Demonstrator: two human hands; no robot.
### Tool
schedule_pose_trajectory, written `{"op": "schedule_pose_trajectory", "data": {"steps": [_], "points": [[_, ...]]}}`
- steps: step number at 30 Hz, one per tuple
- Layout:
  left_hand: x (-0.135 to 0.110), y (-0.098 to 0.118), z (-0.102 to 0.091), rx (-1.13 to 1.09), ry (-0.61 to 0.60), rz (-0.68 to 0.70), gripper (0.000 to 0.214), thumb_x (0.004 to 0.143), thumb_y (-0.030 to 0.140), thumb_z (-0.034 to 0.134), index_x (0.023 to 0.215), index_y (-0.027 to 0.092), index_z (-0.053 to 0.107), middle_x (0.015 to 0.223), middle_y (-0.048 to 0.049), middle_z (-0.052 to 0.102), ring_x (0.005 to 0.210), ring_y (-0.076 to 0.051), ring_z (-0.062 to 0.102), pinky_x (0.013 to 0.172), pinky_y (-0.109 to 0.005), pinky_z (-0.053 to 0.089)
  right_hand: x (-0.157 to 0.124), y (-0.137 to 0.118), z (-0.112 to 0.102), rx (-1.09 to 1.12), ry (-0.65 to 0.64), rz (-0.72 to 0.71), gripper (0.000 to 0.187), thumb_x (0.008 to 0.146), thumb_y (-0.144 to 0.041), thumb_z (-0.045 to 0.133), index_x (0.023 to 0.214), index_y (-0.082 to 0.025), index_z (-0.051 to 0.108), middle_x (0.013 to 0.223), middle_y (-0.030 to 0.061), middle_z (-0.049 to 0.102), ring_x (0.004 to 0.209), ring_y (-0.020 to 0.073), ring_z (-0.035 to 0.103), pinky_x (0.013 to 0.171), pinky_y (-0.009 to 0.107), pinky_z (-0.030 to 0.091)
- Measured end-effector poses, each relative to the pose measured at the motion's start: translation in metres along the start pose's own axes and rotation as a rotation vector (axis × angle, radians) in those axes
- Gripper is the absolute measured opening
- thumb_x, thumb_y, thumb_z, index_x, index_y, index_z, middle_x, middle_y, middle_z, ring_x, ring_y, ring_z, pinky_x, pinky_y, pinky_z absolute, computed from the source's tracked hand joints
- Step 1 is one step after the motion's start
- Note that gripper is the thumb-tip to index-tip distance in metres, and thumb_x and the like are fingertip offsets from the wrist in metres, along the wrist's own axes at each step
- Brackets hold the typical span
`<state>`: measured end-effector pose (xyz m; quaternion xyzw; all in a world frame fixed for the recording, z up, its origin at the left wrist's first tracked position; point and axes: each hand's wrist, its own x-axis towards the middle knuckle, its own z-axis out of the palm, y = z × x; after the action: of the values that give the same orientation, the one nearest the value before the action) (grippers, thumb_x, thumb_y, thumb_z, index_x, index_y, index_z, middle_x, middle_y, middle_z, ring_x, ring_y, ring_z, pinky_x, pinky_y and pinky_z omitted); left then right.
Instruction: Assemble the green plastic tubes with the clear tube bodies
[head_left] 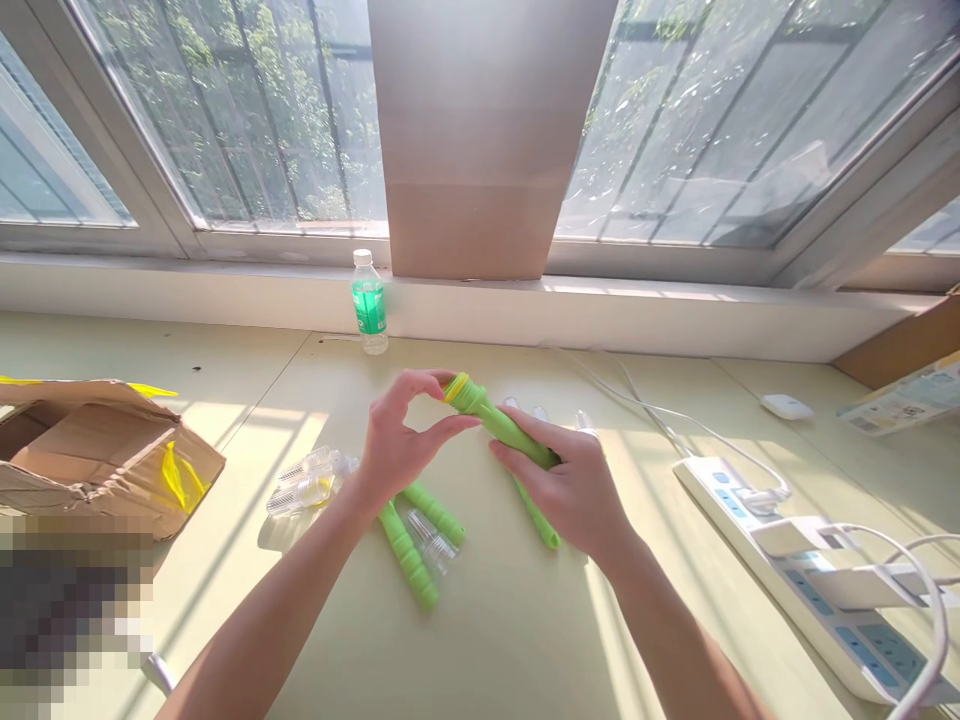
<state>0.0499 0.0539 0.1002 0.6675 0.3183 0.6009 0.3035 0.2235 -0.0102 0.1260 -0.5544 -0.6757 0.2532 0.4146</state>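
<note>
A green plastic tube-shaped handle [506, 427] is held at a slant above the table, with my right hand [574, 485] wrapped round its lower part. At its upper end sits a yellow ring [456, 387]. The fingertips of my left hand [397, 435] curl round that end, with the index finger at the ring and the thumb by the green rim. Below my left hand lie two ribbed green handles [409, 560] and a clear plastic piece [433, 543]. Another green handle [541, 518] lies partly hidden under my right hand. Several clear plastic pieces [307, 482] are heaped by my left wrist.
An open cardboard box [112, 460] with yellow strips stands at left. At the back is a bottle with a green label [369, 308]. A white power strip [795, 570] with plugs and cables runs along the right, near a small white device [786, 407].
</note>
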Motion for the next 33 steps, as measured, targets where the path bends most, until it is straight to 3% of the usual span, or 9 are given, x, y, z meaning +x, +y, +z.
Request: {"op": "schedule_pose_trajectory", "data": {"steps": [6,12,17,22,27,30,33], "points": [[-0.0021,0.0002,0.0036,-0.020,0.005,0.026,0.036,0.071,0.024,0.079,0.093,0.022,0.051,0.106,-0.0061,0.069,0.098,-0.020,0.067,0.093,-0.043,0.053,0.0002,-0.0039,-0.0027,0.156,-0.061,0.157,0.028,0.085,-0.035,0.060,0.109,-0.024,0.072,0.062,-0.0032,0.044,0.056,0.0120,0.037,0.048,0.024,0.030],[-0.0013,0.0004,0.0032,-0.008,-0.007,-0.008,0.032,0.072,0.026,0.078,0.089,0.022,0.051,0.106,-0.0054,0.070,0.097,-0.020,0.068,0.093,-0.043,0.054,0.0016,-0.0039,-0.0035,0.223,-0.107,0.174,0.019,0.084,-0.036,0.059,0.085,-0.020,0.069,0.060,-0.0035,0.041,0.056,0.0122,0.039,0.049,0.025,0.029],[-0.0028,0.0002,0.0037,-0.018,0.005,-0.013,0.032,0.071,0.026,0.079,0.090,0.022,0.053,0.107,-0.0068,0.070,0.100,-0.021,0.067,0.094,-0.042,0.054,0.0035,-0.0020,-0.0040,0.337,-0.188,0.255,0.025,0.084,-0.041,0.061,0.086,-0.018,0.066,0.054,-0.0056,0.040,0.045,0.0083,0.030,0.042,0.024,0.022],[-0.0025,-0.0002,0.0040,-0.013,-0.006,-0.026,0.036,0.069,0.026,0.081,0.092,0.022,0.053,0.107,-0.0066,0.070,0.096,-0.020,0.068,0.093,-0.043,0.054,0.0032,-0.0015,-0.0036,0.406,-0.265,0.277,0.028,0.088,-0.043,0.056,0.083,-0.017,0.061,0.046,-0.0072,0.044,0.037,0.0065,0.030,0.040,0.023,0.023],[-0.0033,0.0025,0.0047,-0.034,0.006,-0.050,0.032,0.071,0.026,0.079,0.088,0.021,0.052,0.106,-0.0054,0.070,0.098,-0.020,0.068,0.093,-0.043,0.054,0.0021,-0.0023,-0.0029,0.379,-0.209,0.291,0.033,0.084,-0.045,0.062,0.105,-0.020,0.055,0.044,-0.0104,0.045,0.036,0.0069,0.030,0.037,0.020,0.022],[-0.0043,0.0058,0.0054,-0.056,-0.007,-0.001,0.033,0.073,0.023,0.078,0.092,0.022,0.051,0.109,-0.0065,0.069,0.099,-0.019,0.067,0.092,-0.042,0.054,0.0026,-0.0016,-0.0021,0.373,-0.187,0.272,0.030,0.084,-0.046,0.064,0.099,-0.022,0.053,0.051,-0.0088,0.052,0.035,0.0054,0.030,0.036,0.019,0.022],[-0.0038,0.0076,0.0048,-0.061,-0.035,0.040,0.029,0.077,0.021,0.074,0.095,0.022,0.051,0.113,-0.0070,0.067,0.101,-0.019,0.066,0.091,-0.041,0.055,0.0035,0.0009,-0.0007,0.370,-0.135,0.213,0.027,0.086,-0.046,0.060,0.096,-0.021,0.057,0.066,-0.0038,0.060,0.038,0.0056,0.037,0.039,0.022,0.030]]}}
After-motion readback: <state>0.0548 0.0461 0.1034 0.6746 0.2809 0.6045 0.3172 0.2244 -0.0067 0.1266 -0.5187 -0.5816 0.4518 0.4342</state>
